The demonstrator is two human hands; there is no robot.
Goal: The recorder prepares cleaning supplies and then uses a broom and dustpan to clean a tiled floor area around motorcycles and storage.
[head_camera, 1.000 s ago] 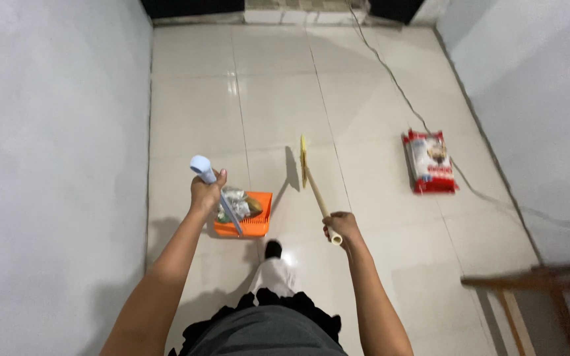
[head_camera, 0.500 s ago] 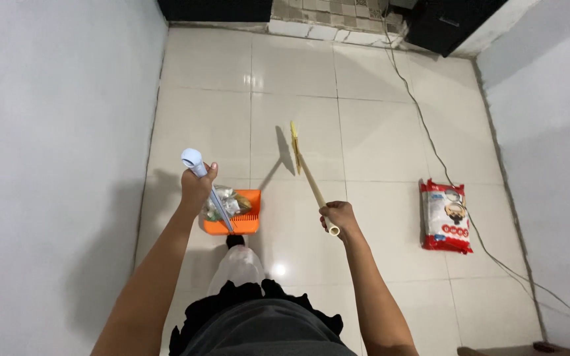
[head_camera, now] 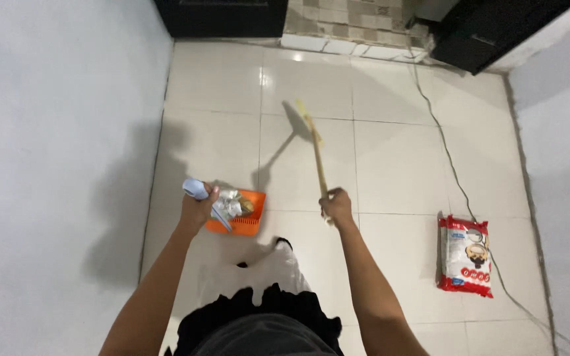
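Above the pale tiled floor (head_camera: 390, 158), the left hand (head_camera: 198, 207) has its fingers wrapped tight round the light blue handle (head_camera: 196, 190) of an orange dustpan (head_camera: 240, 221) holding crumpled rubbish. The right hand (head_camera: 336, 203) is fisted on the broom (head_camera: 315, 155) stick (bristle end forward, above the tiles). Since half a second ago the view has swung left, so the red-and-white bag (head_camera: 466, 256) sits lower right. The rubbish is too blurred to identify.
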